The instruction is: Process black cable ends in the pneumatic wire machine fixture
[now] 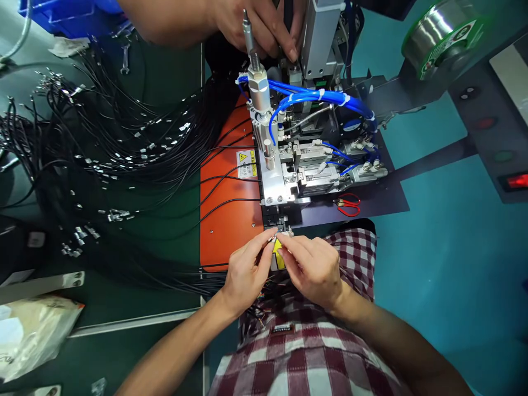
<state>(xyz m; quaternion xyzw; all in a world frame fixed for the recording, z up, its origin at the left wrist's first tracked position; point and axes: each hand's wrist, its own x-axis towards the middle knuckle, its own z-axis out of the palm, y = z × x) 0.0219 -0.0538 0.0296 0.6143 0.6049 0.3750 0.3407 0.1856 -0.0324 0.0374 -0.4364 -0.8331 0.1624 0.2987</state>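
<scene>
My left hand (pixel 246 270) and my right hand (pixel 311 268) meet just below the front of a metal terminal machine (pixel 289 176). Both are closed in a pinch on a thin wire end with a small metal tip (pixel 274 238), held at the machine's front opening. A yellow label (pixel 279 254) shows between my fingers. Thin coloured wires (pixel 259 313) trail down over my checked shirt. At the top, another person's hand (pixel 256 25) reaches into the upper part of the machine beside a steel cylinder (pixel 259 88).
A big heap of black wires with metal terminals (pixel 103 159) covers the green bench at left. The machine stands on an orange plate (pixel 226 220). Red-handled snips (pixel 348 205) lie on its dark base. A solder-like reel (pixel 441 36) and a lit red switch (pixel 515 181) are at right.
</scene>
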